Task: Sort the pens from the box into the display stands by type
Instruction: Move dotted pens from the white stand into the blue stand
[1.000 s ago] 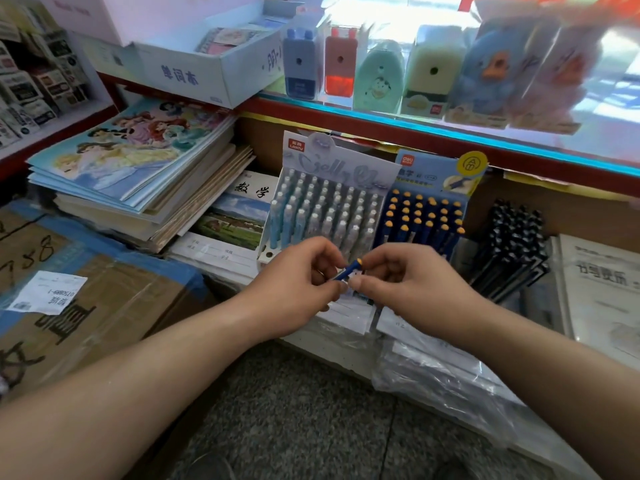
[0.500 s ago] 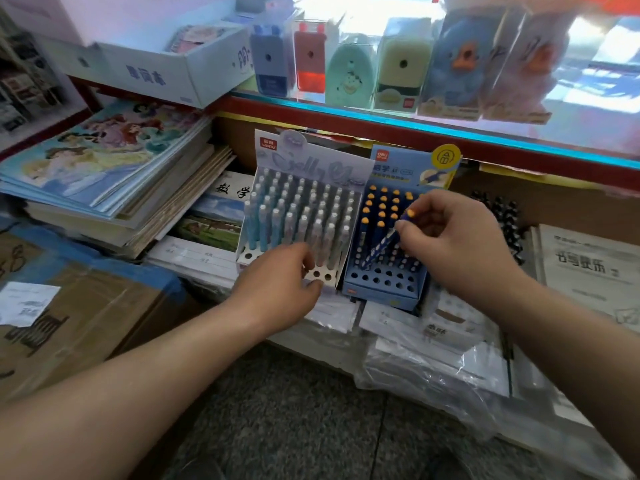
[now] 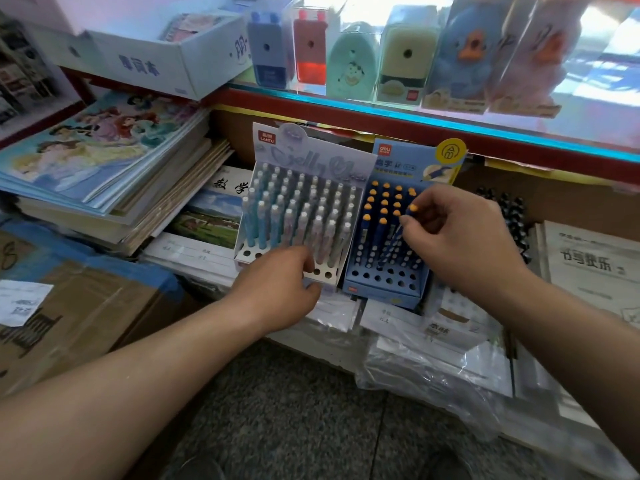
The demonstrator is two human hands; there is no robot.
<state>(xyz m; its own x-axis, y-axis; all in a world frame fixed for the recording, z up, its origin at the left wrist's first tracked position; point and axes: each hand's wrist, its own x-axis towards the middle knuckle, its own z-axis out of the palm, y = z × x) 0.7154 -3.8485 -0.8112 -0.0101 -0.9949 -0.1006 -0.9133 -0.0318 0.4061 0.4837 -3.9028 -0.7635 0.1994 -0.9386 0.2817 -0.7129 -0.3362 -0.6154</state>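
Blue, orange-capped pen (image 3: 410, 210) is tilting over the blue stand (image 3: 382, 289), and I am watching my right hand (image 3: 460, 237) pinching its top end. Just left of that stand, my left hand (image 3: 277, 289) is curling its fingers around the pale stand (image 3: 311, 161) at its front edge.

Stationery shop, pen displays (image 3: 381, 289), stacked notebooks (image 3: 104, 161), sharpeners (image 3: 405, 53)
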